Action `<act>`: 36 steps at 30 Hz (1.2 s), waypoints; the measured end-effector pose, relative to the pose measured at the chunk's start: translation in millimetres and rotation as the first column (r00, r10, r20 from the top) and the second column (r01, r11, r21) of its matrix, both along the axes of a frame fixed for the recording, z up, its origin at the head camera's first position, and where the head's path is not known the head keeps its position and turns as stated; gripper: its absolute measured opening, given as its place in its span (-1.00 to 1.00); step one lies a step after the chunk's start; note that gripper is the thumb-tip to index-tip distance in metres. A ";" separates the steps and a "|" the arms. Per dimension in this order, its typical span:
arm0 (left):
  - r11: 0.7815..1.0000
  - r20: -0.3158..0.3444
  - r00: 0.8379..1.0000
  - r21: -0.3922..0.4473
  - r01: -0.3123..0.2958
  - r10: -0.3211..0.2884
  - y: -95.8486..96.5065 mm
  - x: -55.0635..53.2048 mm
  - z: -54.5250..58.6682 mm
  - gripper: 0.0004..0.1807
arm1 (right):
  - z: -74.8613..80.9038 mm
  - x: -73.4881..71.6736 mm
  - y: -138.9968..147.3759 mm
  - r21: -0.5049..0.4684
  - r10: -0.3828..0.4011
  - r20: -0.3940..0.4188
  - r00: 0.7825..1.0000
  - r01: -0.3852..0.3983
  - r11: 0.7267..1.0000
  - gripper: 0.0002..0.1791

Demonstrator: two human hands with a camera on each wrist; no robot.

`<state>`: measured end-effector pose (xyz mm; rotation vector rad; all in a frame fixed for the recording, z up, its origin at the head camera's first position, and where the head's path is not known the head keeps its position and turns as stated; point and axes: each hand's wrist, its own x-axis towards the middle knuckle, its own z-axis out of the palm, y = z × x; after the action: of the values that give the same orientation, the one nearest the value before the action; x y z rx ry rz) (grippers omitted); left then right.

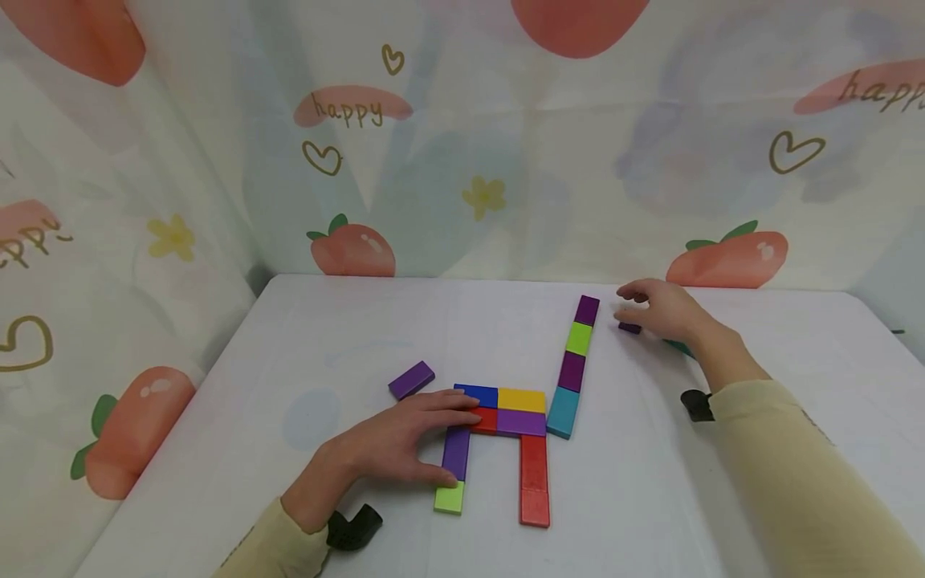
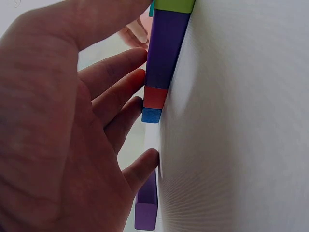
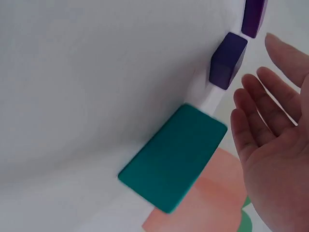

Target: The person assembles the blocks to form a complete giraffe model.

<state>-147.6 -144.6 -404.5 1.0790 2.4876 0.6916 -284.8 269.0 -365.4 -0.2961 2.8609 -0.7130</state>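
Observation:
My left hand [image 1: 397, 437] rests over the left side of a flat shape of colored blocks, fingertips on a red block [image 1: 486, 420] and thumb at a purple block [image 1: 455, 453] above a lime block [image 1: 449, 499]. In the left wrist view its fingers [image 2: 116, 67] lie loosely extended along the block edges. My right hand [image 1: 668, 309] hovers at the back right with relaxed fingers, near a small dark purple block [image 1: 630, 327]. The right wrist view shows that block [image 3: 228, 60] apart from the fingers, and a teal block [image 3: 174, 157] beside the hand, partly hidden in the head view.
Blue [image 1: 478, 396], yellow [image 1: 522, 400] and purple [image 1: 522, 423] blocks fill out the shape, with a red leg [image 1: 535, 482] below. A slanted column of purple, lime and teal blocks [image 1: 564, 411] rises at its right. A loose purple block [image 1: 412, 380] lies left on the white table [image 1: 289, 482].

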 end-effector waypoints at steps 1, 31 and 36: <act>1.000 0.000 1.000 0.000 0.000 0.000 0.2 0.1 0.0 -0.23 | -0.6 0.4 2.9 0.006 0.001 0.006 1.000 -0.001 1.000 -0.40; 1.000 0.021 1.000 -0.009 -0.021 0.021 -0.9 2.0 1.6 -0.22 | -11.4 -10.4 5.8 -0.032 -0.049 -0.062 0.997 0.047 0.998 -0.48; 1.000 0.017 1.000 -0.001 -0.005 0.005 -0.1 0.6 -0.1 -0.23 | -13.7 -14.1 7.4 -0.046 -0.077 -0.063 0.995 0.074 0.996 -0.45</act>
<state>-147.0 -144.7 -404.6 1.0622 2.4767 0.6981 -298.9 276.4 -379.1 -0.2220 2.9344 -0.7942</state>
